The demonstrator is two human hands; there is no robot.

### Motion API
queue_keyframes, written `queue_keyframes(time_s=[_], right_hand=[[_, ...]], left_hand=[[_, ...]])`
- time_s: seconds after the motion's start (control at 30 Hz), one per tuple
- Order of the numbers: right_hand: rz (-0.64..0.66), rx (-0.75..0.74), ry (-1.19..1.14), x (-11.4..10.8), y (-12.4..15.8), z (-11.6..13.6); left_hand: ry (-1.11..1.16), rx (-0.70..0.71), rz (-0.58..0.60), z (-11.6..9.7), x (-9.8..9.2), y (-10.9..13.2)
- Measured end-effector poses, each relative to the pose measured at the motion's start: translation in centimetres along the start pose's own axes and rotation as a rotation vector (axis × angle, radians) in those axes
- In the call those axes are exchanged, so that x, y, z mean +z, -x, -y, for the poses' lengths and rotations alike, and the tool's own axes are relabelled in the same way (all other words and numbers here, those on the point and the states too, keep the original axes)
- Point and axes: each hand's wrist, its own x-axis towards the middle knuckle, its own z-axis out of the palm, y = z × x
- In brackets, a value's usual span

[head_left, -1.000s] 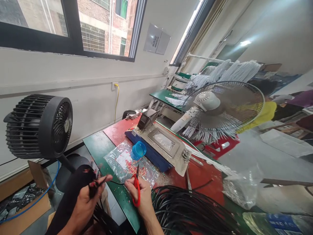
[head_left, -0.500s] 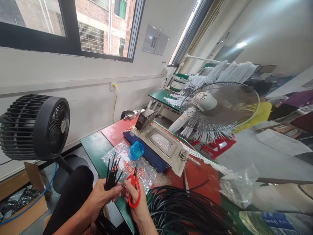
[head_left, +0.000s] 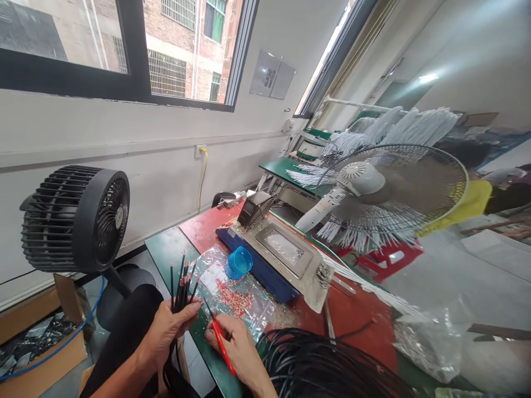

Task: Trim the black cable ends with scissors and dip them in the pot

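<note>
My left hand (head_left: 174, 323) is closed around a bunch of black cables (head_left: 181, 290), whose stripped ends point upward and show reddish tips. In my right hand (head_left: 236, 340) are red-handled scissors (head_left: 221, 344), their dark blades pointing up and left toward the cable bunch without touching it. Beyond both hands lies a clear plastic bag (head_left: 259, 315) strewn with small red and yellow clippings (head_left: 236, 298). A blue cup (head_left: 239, 263) stands at the bag's far edge. Right of my right hand spreads a large heap of black cables (head_left: 315, 365).
A blue and beige machine (head_left: 286, 257) sits on the red mat (head_left: 360, 312). To the left stands a black fan (head_left: 78, 218) above a cardboard box (head_left: 37, 354). A white fan (head_left: 373, 188) rises behind the table, near bundles of white cables (head_left: 418, 130).
The scissors have turned in my right hand, their blades swinging from upright to up-left. My left hand still grips the cables. The whole view has shifted slightly.
</note>
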Motion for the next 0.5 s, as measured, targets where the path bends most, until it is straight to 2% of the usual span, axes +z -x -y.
queue_keyframes(time_s=[0.33, 0.5], right_hand=[[-0.031, 0.068, 0.044, -0.2, -0.2, -0.2], [-0.054, 0.085, -0.069, 0.3, -0.2, -0.8]], left_hand=[[-0.137, 0.036, 0.020, 1.1, -0.2, -0.9], [-0.141, 0.033, 0.035, 1.2, -0.3, -1.2]])
